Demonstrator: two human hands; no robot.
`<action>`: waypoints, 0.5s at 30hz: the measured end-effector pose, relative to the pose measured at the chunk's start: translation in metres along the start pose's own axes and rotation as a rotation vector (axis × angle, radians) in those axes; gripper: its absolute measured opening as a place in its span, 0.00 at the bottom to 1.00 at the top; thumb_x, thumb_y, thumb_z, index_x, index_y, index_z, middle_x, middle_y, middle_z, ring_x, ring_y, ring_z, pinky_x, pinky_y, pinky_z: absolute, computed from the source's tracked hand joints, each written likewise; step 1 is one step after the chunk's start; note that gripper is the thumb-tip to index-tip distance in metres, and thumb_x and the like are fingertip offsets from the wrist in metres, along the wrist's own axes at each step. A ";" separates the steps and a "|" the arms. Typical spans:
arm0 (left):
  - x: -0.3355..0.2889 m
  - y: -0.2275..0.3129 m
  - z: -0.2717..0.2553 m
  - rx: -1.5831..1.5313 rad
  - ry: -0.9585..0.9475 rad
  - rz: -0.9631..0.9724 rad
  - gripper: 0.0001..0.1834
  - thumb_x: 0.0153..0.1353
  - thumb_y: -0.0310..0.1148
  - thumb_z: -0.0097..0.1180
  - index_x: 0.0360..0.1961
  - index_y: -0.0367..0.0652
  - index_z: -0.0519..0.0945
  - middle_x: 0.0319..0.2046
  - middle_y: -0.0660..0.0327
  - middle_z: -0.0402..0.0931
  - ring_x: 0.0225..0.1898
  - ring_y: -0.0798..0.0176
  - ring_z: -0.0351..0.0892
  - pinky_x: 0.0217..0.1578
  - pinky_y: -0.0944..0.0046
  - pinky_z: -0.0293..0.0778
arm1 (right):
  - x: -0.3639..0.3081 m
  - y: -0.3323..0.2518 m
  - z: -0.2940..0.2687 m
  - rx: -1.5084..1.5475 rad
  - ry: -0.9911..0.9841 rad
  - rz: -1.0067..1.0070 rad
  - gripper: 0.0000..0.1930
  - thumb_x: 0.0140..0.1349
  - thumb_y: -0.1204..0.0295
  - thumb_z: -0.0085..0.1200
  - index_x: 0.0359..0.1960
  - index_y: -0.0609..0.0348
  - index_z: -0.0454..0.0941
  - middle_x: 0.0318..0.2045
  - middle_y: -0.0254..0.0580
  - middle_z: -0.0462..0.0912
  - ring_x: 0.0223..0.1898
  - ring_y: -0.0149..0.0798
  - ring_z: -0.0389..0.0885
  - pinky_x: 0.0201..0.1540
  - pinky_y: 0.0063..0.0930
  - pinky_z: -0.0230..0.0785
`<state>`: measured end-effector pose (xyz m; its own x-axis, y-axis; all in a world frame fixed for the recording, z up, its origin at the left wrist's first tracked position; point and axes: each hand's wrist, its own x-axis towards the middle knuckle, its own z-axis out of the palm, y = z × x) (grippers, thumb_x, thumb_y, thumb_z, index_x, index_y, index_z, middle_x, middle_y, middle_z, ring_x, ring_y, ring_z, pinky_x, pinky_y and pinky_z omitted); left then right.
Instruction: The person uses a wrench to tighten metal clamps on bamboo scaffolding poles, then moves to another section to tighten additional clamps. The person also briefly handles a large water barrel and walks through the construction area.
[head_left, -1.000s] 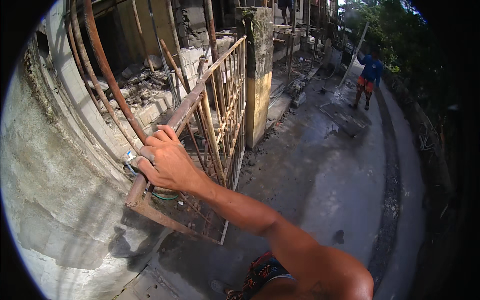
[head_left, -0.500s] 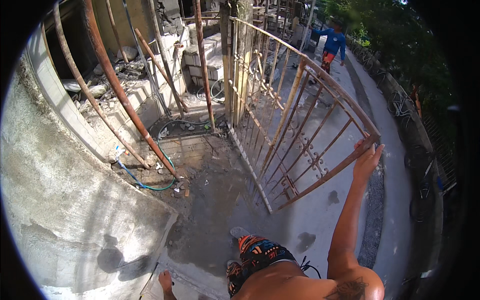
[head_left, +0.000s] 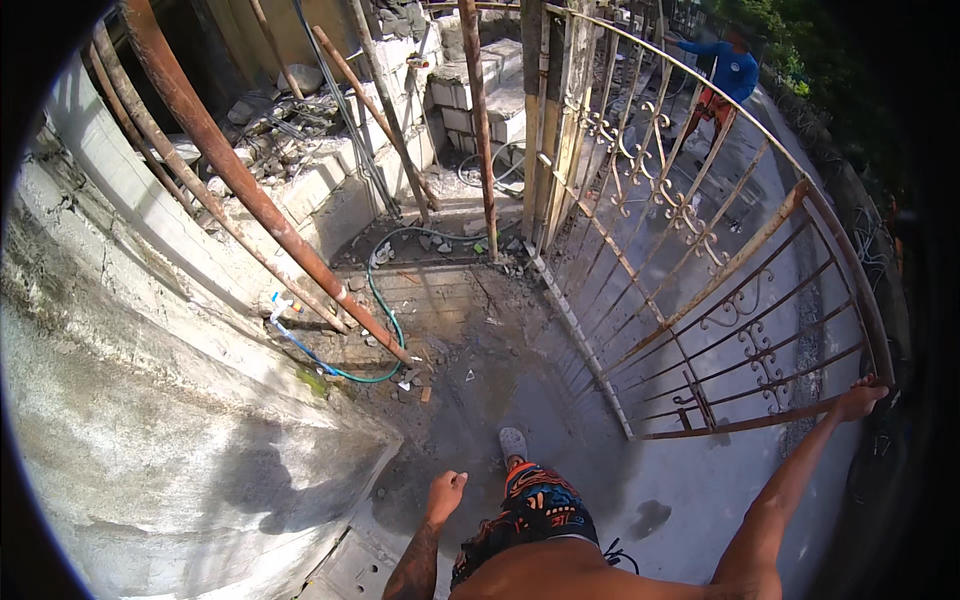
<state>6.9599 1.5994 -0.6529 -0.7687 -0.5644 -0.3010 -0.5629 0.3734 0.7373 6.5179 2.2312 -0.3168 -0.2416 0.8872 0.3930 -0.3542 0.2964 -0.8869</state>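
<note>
My right hand [head_left: 862, 398] grips the corner of a rusty metal gate [head_left: 792, 206] with scrollwork and thin bars, its arm stretched out to the right. The gate stands swung out from a post [head_left: 568, 110] at its far side. My left hand [head_left: 446, 495] hangs low in front of me with its fingers curled in, and nothing shows in it. It is nearest to the concrete wall [head_left: 200, 390] on the left, apart from it. One foot in a grey clog [head_left: 513, 443] is on the wet ground ahead.
Rusty poles [head_left: 250, 190] lean and stand at the left, before rubble [head_left: 300, 140] and stacked blocks [head_left: 480, 95]. A green hose [head_left: 384, 300] curves over the dirt. Beyond the gate, on the concrete path, stands a person in a blue shirt [head_left: 735, 72].
My view has shifted, and the gate's held corner is farther right and lower. My left hand has come up and forward. The person beyond has an arm stretched out to the left.
</note>
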 end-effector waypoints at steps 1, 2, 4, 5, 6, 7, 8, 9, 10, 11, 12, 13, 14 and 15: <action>0.013 -0.011 -0.008 0.025 0.020 -0.079 0.21 0.66 0.46 0.55 0.33 0.35 0.80 0.30 0.44 0.79 0.35 0.38 0.78 0.37 0.45 0.71 | 0.013 0.013 0.000 0.004 0.022 -0.008 0.33 0.72 0.45 0.33 0.33 0.65 0.80 0.22 0.34 0.75 0.23 0.31 0.71 0.27 0.26 0.64; 0.022 -0.022 -0.018 0.075 0.012 -0.114 0.22 0.66 0.47 0.54 0.31 0.35 0.79 0.29 0.43 0.78 0.34 0.37 0.77 0.37 0.45 0.71 | 0.028 0.027 -0.002 -0.001 0.023 0.036 0.32 0.73 0.46 0.34 0.33 0.65 0.80 0.22 0.34 0.75 0.22 0.30 0.71 0.26 0.26 0.64; 0.051 -0.040 -0.038 0.161 -0.043 -0.224 0.24 0.67 0.49 0.52 0.29 0.34 0.78 0.29 0.41 0.76 0.34 0.36 0.77 0.36 0.44 0.70 | 0.064 0.055 -0.010 0.101 0.042 -0.013 0.28 0.74 0.52 0.36 0.36 0.66 0.81 0.24 0.37 0.79 0.22 0.29 0.73 0.26 0.28 0.67; 0.063 -0.048 -0.047 0.207 -0.085 -0.318 0.25 0.67 0.49 0.51 0.28 0.34 0.77 0.28 0.40 0.75 0.34 0.36 0.76 0.36 0.43 0.70 | 0.082 0.067 -0.018 0.113 0.049 -0.011 0.28 0.71 0.47 0.37 0.43 0.61 0.78 0.33 0.43 0.79 0.29 0.37 0.75 0.31 0.40 0.66; 0.076 -0.052 -0.053 0.196 -0.044 -0.311 0.26 0.66 0.49 0.51 0.27 0.33 0.77 0.28 0.40 0.75 0.34 0.35 0.76 0.37 0.43 0.70 | 0.096 0.079 -0.025 0.091 0.055 -0.001 0.30 0.69 0.42 0.38 0.50 0.57 0.75 0.41 0.49 0.78 0.36 0.46 0.76 0.37 0.51 0.66; 0.091 -0.054 -0.057 0.198 -0.005 -0.325 0.26 0.66 0.50 0.51 0.26 0.33 0.77 0.28 0.39 0.75 0.34 0.35 0.76 0.37 0.43 0.70 | 0.106 0.091 -0.033 0.060 0.061 0.010 0.34 0.66 0.37 0.40 0.58 0.52 0.72 0.49 0.55 0.77 0.43 0.54 0.78 0.42 0.63 0.66; 0.109 -0.053 -0.062 0.212 0.030 -0.348 0.26 0.66 0.50 0.50 0.26 0.33 0.77 0.28 0.39 0.75 0.34 0.34 0.76 0.37 0.42 0.70 | 0.108 0.106 -0.037 0.007 0.068 0.020 0.39 0.63 0.32 0.41 0.65 0.48 0.70 0.57 0.61 0.77 0.50 0.63 0.80 0.48 0.75 0.66; 0.129 -0.050 -0.068 0.152 0.057 -0.325 0.27 0.66 0.50 0.49 0.25 0.33 0.77 0.29 0.39 0.77 0.36 0.34 0.76 0.39 0.42 0.70 | 0.111 0.114 -0.043 -0.040 0.108 0.012 0.38 0.63 0.34 0.41 0.64 0.49 0.70 0.55 0.60 0.77 0.49 0.61 0.80 0.47 0.72 0.66; 0.153 -0.045 -0.071 0.154 0.089 -0.297 0.26 0.66 0.50 0.49 0.26 0.34 0.77 0.30 0.39 0.77 0.37 0.33 0.76 0.39 0.42 0.70 | 0.102 0.129 -0.047 -0.116 0.149 0.011 0.37 0.64 0.35 0.42 0.62 0.51 0.71 0.53 0.59 0.78 0.48 0.60 0.80 0.46 0.69 0.67; 0.176 -0.037 -0.074 0.164 0.103 -0.294 0.26 0.67 0.50 0.49 0.27 0.34 0.78 0.32 0.39 0.78 0.38 0.33 0.76 0.40 0.42 0.70 | 0.089 0.143 -0.049 -0.196 0.179 0.025 0.36 0.64 0.36 0.42 0.61 0.52 0.71 0.51 0.59 0.78 0.46 0.58 0.81 0.45 0.67 0.67; 0.197 -0.028 -0.078 0.173 0.115 -0.293 0.26 0.67 0.50 0.49 0.28 0.34 0.78 0.33 0.39 0.79 0.39 0.33 0.76 0.41 0.42 0.70 | 0.069 0.160 -0.051 -0.284 0.204 0.032 0.35 0.65 0.38 0.43 0.60 0.53 0.72 0.50 0.58 0.79 0.45 0.57 0.81 0.43 0.64 0.68; 0.219 -0.018 -0.081 0.180 0.162 -0.278 0.26 0.66 0.50 0.49 0.28 0.34 0.78 0.32 0.39 0.78 0.39 0.34 0.77 0.40 0.43 0.70 | 0.042 0.179 -0.050 -0.378 0.220 0.044 0.34 0.65 0.39 0.43 0.58 0.55 0.73 0.48 0.57 0.79 0.44 0.55 0.81 0.42 0.61 0.68; 0.244 -0.007 -0.084 0.187 0.208 -0.265 0.26 0.65 0.51 0.50 0.28 0.33 0.78 0.31 0.39 0.78 0.39 0.34 0.77 0.39 0.43 0.70 | 0.010 0.199 -0.050 -0.487 0.233 0.063 0.33 0.66 0.40 0.44 0.57 0.56 0.73 0.46 0.56 0.80 0.43 0.54 0.81 0.41 0.59 0.69; 0.271 0.003 -0.087 0.192 0.255 -0.252 0.26 0.65 0.51 0.51 0.29 0.33 0.77 0.31 0.39 0.78 0.39 0.34 0.78 0.38 0.44 0.70 | -0.030 0.218 -0.046 -0.588 0.230 0.079 0.32 0.66 0.42 0.44 0.56 0.57 0.74 0.45 0.55 0.81 0.41 0.52 0.81 0.40 0.56 0.69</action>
<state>6.7761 1.3834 -0.6798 -0.5131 -0.8112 -0.2804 -0.7892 0.3174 0.5258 6.4899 2.2855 -0.5335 -0.0231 0.9482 0.3169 0.2281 0.3136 -0.9217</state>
